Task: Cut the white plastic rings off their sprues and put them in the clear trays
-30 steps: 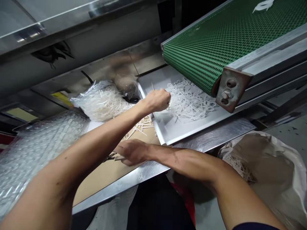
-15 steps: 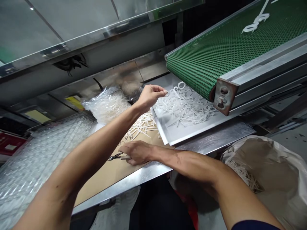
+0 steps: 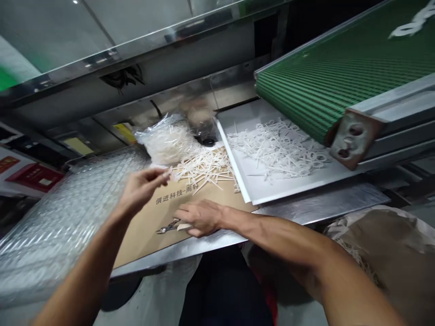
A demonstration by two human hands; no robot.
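My left hand [image 3: 142, 190] hangs above the near edge of a pile of cut white plastic pieces [image 3: 204, 170], its fingertips pinched on a thin white plastic piece, blurred and hard to make out. The pile lies on a printed cardboard sheet [image 3: 146, 231]. My right hand [image 3: 200, 217] rests on the sheet, gripping the white handle of small metal side cutters [image 3: 168, 227], whose jaws stick out past my fingers. More white plastic pieces [image 3: 278, 149] lie spread in a shallow white tray [image 3: 258, 190].
A green conveyor belt [image 3: 340, 77] in a metal frame ends above the tray. A clear bag of white pieces [image 3: 166, 140] sits behind the pile. Bubble wrap [image 3: 68, 217] lies to the left. An open sack [image 3: 384, 253] stands low on the right, below the steel table edge [image 3: 176, 253].
My left hand has moved from the tray's edge left and down, to above the cardboard. My right hand stays nearly still with the cutters. The view has shifted slightly.
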